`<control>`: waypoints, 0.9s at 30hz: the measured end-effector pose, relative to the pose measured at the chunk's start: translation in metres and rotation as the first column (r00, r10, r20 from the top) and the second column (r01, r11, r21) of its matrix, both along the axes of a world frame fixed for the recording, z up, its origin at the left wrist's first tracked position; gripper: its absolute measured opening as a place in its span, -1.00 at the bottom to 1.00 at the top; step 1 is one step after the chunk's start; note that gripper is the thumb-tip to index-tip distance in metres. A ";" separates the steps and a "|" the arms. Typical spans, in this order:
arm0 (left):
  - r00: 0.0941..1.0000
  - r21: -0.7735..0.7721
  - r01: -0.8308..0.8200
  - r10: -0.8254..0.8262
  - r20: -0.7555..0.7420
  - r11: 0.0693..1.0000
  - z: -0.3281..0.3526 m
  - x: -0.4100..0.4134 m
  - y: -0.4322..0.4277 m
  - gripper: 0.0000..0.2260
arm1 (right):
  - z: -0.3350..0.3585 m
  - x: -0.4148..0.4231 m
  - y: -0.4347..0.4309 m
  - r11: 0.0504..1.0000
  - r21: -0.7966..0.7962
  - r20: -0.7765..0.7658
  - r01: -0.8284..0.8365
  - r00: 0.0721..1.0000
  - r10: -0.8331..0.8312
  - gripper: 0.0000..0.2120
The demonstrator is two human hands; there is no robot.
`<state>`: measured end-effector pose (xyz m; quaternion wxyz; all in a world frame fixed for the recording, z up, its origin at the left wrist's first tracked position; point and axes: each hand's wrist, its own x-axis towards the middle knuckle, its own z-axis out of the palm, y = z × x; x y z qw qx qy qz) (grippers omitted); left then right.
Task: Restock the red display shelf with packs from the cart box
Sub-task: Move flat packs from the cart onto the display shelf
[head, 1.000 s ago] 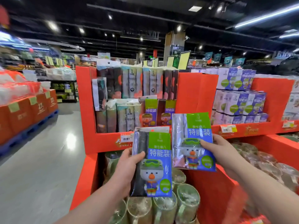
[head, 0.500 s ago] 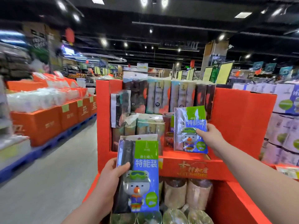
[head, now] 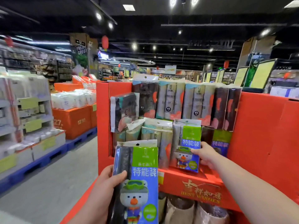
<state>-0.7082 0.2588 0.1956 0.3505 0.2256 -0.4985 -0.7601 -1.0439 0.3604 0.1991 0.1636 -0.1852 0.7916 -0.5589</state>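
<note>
Gripping one 特能装 pack [head: 142, 175] in curled left hand [head: 103, 186], pinching a second pack [head: 187, 147] with right hand [head: 205, 155], upright at front edge of red display shelf [head: 258, 143] lettered BEST WISHES.

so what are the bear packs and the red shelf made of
Near bear pack and far bear pack: glossy clear plastic film with a printed label; glare shows, and rolls are visible through it. Red display shelf: probably matte printed cardboard, given creases and fold seams.
</note>
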 end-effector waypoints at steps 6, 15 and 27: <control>1.000 0.021 -0.013 0.013 -0.006 1.000 0.006 -0.004 0.005 -0.79 | 0.002 0.000 -0.006 0.995 0.097 -0.044 0.037 0.998 -0.033 -0.85; 0.997 0.064 0.064 -0.061 -0.051 0.996 0.028 -0.030 0.016 -0.79 | 0.048 0.057 0.025 0.996 0.015 -0.360 0.091 0.930 -0.080 -0.70; 0.970 -0.451 0.207 -0.122 0.210 0.868 0.041 -0.101 0.032 -0.60 | 0.066 0.115 0.085 0.915 -0.086 -0.066 -0.395 0.918 0.391 -0.83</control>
